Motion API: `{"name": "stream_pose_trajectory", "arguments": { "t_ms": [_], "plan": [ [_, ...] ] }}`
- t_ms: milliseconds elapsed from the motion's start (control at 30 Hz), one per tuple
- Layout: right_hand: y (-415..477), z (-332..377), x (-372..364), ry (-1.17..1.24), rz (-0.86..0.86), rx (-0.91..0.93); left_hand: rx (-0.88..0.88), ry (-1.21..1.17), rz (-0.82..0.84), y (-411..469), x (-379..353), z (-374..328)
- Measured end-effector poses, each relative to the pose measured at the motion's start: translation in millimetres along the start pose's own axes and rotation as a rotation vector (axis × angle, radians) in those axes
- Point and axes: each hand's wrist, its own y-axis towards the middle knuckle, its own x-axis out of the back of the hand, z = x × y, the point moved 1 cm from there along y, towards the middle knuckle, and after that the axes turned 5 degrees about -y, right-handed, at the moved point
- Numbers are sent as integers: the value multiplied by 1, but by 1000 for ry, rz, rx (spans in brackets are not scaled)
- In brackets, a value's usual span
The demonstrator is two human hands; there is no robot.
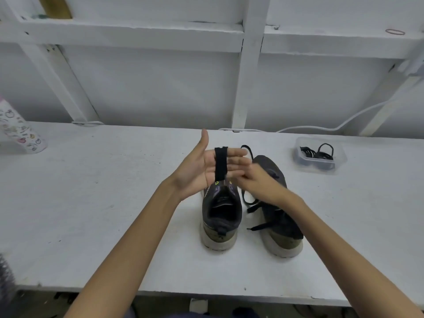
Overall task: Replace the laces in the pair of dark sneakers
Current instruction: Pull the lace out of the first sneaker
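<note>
Left hand (202, 171), grip wide with fingers straight, carries a black strip (220, 165) rising from the left sneaker (221, 216) at the centre of the tabletop (103, 191). Right hand (254, 180), blurred, grip indeterminate, meets the strip's base. The right sneaker (278, 237), with loose black laces (250, 198), stands at 3 o'clock of its mate.

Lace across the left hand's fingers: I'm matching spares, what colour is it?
Black lace; head view shows it best.
</note>
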Motion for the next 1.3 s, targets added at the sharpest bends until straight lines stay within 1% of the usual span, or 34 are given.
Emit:
{"name": "stream_pose_trajectory", "arguments": {
  "t_ms": [33, 167, 233, 267, 333, 433, 533, 600, 667, 733, 767, 833, 900, 933, 1000, 1067, 1133, 1200, 1233, 1300],
  "plan": [
    [-9, 5, -4, -29, 42, 20, -12, 7, -18, 1, 3, -2],
    [-29, 30, 5, -146, 311, 67, 12, 107, -62, 5, 9, 2],
    [-28, 42, 19, -163, 373, 95, 41, 182, -106, 6, 9, 8],
    [-25, 48, 28, -152, 365, 103, 63, 228, -126, 5, 8, 11],
    [-16, 54, 45, -111, 282, 115, 117, 269, -123, 4, 6, 17],
    [7, 45, 65, -106, 72, 93, 161, 270, -3, 1, -2, 21],
    [23, 25, 56, -102, -48, 57, 129, 223, 41, 1, -10, 17],
    [22, 14, 36, -10, -45, 13, 65, 96, 44, 2, -13, 11],
    [12, 7, 11, 107, 14, -52, -22, -50, 39, 3, -10, 5],
    [-2, 11, -3, 70, 101, -47, -78, -106, 4, 6, -4, 0],
    [-8, 15, -5, 46, 147, -25, -84, -71, -23, 7, -1, -1],
    [-18, 28, 5, 26, 228, 19, -60, 77, -88, 9, 6, -2],
    [-22, 38, 24, 57, 252, 29, -1, 233, -149, 8, 10, 2],
    [-22, 43, 35, 73, 230, 38, 36, 289, -162, 8, 11, 5],
    [-15, 49, 56, 105, 140, 74, 105, 338, -119, 6, 10, 10],
    [-2, 46, 69, 101, 35, 103, 163, 314, -34, 4, 6, 14],
    [12, 37, 67, 97, -64, 89, 193, 266, 51, 3, 0, 15],
    [19, 25, 54, 90, -107, 62, 161, 205, 100, 2, -8, 11],
    [18, 19, 43, 99, -102, 51, 127, 156, 103, 2, -10, 8],
    [10, 12, 19, 197, -53, 1, 43, 24, 80, 1, -11, -1]
  ]
}}
